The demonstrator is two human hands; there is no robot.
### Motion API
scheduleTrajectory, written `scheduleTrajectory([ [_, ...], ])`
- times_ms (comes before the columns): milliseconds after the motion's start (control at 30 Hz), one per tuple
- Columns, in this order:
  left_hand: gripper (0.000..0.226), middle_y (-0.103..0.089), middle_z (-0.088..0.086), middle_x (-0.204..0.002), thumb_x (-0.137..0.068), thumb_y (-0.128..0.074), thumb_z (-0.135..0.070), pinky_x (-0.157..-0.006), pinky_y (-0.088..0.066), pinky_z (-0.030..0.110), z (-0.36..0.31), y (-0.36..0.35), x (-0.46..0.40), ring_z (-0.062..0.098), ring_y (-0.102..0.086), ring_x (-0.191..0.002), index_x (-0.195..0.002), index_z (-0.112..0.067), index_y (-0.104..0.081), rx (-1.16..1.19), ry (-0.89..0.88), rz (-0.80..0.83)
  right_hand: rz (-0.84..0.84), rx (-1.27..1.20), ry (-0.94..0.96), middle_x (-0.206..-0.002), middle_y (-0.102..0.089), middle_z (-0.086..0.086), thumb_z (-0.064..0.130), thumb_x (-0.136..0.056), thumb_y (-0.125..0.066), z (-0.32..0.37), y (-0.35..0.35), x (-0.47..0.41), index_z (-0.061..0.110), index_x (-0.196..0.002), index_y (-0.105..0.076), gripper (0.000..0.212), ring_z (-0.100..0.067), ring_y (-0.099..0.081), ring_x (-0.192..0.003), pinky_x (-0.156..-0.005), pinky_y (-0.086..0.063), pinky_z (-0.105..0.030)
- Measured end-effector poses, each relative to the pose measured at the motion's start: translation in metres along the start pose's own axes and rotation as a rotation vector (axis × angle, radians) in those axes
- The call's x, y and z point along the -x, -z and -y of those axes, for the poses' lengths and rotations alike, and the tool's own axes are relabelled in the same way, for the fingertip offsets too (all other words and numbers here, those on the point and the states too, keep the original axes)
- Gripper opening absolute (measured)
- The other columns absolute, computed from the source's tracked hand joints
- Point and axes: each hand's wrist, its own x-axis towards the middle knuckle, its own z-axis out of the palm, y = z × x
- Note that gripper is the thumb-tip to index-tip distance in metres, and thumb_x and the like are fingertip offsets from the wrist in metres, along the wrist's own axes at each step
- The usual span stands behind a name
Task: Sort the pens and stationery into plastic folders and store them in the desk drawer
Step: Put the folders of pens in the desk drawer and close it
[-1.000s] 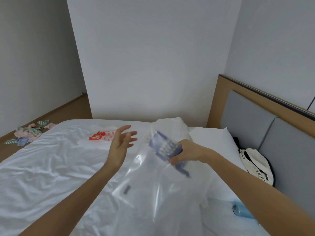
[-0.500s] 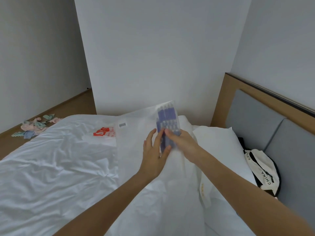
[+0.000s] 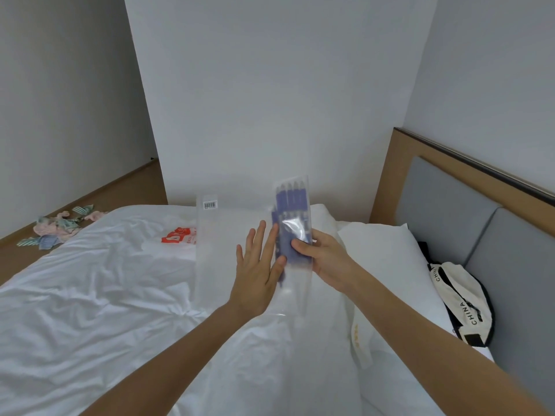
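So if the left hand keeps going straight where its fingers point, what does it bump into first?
Probably the clear plastic folder: the left hand lies flat with its fingers pointing up along it, right beside the pack of blue pens. Depth is unclear; beyond stands the white wall.
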Motion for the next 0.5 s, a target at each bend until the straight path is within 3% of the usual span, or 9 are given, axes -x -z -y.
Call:
scheduleTrajectory([
  [100,0.069,0.016,-0.027,-0.149,-0.077,0.002,-0.081,-0.114,0.014,0.034,0.0,0.004,0.001,-0.002,0.02,-0.139,-0.138,-0.05,0.01,0.102,0.013,0.021,0.001,-0.03,0.015,-0.112,-0.067,-0.015,0.014,-0.087,-0.062,-0.001,-0.002,0.002,0.007,-0.121,-0.058,0.035,-0.029,-0.067,-0.098,-0.089,-0.054,-0.043],
  [200,0.066,-0.001,-0.018,-0.155,-0.078,-0.019,-0.076,-0.119,0.0,0.047,-0.005,0.005,0.0,0.005,0.0,-0.145,-0.136,-0.048,-0.008,0.281,0.098,-0.021,0.033,-0.068,0.014,-0.113,-0.067,-0.014,0.009,-0.088,-0.061,0.0,-0.006,0.004,0.005,-0.126,-0.054,0.039,-0.028,-0.067,-0.099,-0.083,-0.056,-0.035],
  [300,0.088,-0.009,-0.005,-0.158,-0.071,-0.03,-0.082,-0.116,-0.017,0.053,-0.021,0.006,-0.005,0.013,-0.014,-0.144,-0.145,-0.038,-0.008,0.378,0.212,-0.156,0.096,-0.003,0.033,-0.113,-0.068,-0.01,0.004,-0.088,-0.061,0.001,-0.014,0.009,0.011,-0.129,-0.052,0.043,-0.027,-0.066,-0.102,-0.086,-0.055,-0.036],
  [400,0.1,-0.014,-0.002,-0.157,-0.072,-0.05,-0.074,-0.115,-0.028,0.04,-0.035,0.01,-0.011,0.013,-0.02,-0.143,-0.15,-0.025,-0.01,0.502,0.238,-0.249,0.164,0.061,0.078,-0.114,-0.068,-0.008,-0.005,-0.088,-0.057,0.003,-0.024,0.015,0.023,-0.123,-0.054,0.045,-0.024,-0.066,-0.104,-0.084,-0.055,-0.033],
  [500,0.095,-0.046,-0.011,-0.137,-0.071,-0.069,-0.053,-0.094,-0.046,0.017,-0.043,0.022,-0.013,0.001,-0.051,-0.12,-0.147,-0.022,-0.022,0.646,0.239,-0.246,0.178,0.079,0.125,-0.114,-0.067,-0.007,-0.004,-0.089,-0.057,0.005,-0.025,0.019,0.019,-0.126,-0.052,0.044,-0.024,-0.066,-0.105,-0.087,-0.054,-0.037],
])
